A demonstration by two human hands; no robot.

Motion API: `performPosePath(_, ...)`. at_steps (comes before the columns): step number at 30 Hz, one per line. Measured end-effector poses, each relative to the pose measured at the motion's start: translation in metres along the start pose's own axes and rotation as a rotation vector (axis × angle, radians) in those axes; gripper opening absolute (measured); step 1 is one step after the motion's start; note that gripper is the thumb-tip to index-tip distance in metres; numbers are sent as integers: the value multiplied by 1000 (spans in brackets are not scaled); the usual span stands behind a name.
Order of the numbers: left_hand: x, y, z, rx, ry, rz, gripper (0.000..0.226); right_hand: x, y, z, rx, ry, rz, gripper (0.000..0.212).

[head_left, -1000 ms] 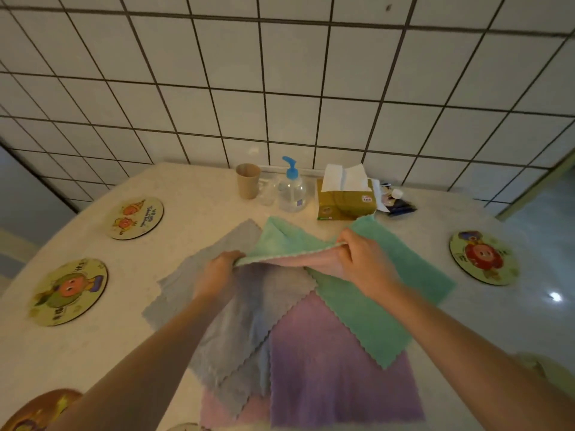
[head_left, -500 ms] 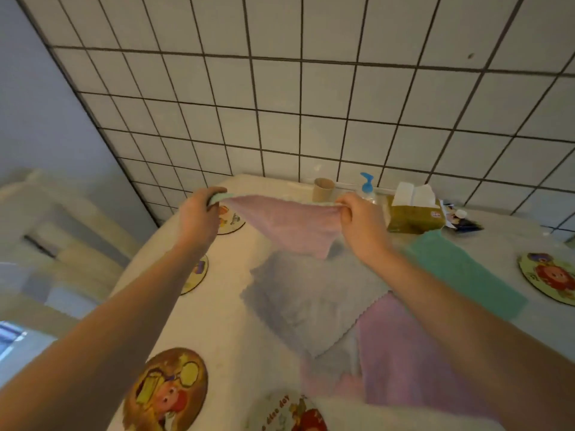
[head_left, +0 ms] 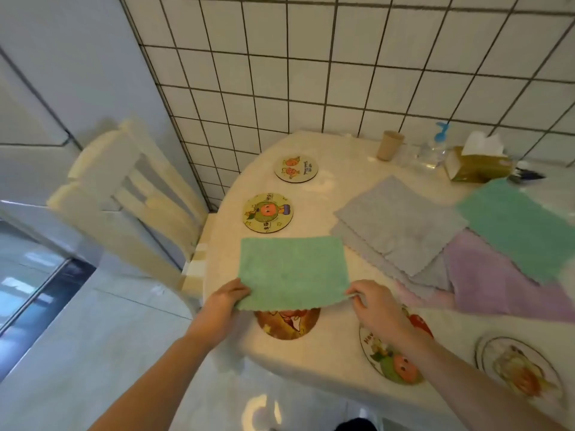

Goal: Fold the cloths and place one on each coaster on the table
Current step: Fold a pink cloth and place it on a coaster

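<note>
A green cloth (head_left: 292, 270) lies spread flat near the table's front left edge, partly covering a brown round coaster (head_left: 287, 323). My left hand (head_left: 225, 298) grips its near left corner and my right hand (head_left: 371, 301) pinches its near right corner. Two more coasters (head_left: 268, 213) (head_left: 296, 168) lie bare beyond it. Further coasters sit at the front: one (head_left: 392, 365) under my right forearm, another (head_left: 522, 368) to its right. A pile of flat cloths lies to the right: grey (head_left: 398, 225), green (head_left: 522, 228), purple (head_left: 504, 284).
Along the tiled wall stand a brown cup (head_left: 389, 145), a pump bottle (head_left: 434, 150) and a tissue box (head_left: 477, 163). A cream chair (head_left: 130, 194) stands left of the table. The table's rounded edge (head_left: 217, 337) runs close to my left wrist.
The cloth was lifted off the pile and carried left with both hands, and it now lies spread green side up over the front left coaster. The view swung left and down.
</note>
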State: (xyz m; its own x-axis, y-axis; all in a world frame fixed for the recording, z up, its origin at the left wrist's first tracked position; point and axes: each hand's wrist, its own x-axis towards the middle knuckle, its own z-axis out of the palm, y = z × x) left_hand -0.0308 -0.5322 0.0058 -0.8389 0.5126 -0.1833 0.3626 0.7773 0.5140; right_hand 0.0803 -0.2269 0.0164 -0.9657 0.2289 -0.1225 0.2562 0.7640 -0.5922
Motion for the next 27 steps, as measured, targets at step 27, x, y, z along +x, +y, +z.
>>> performPosePath(27,116,-48,25,-731,136,-660,21,125,25,46,420,125,520,15)
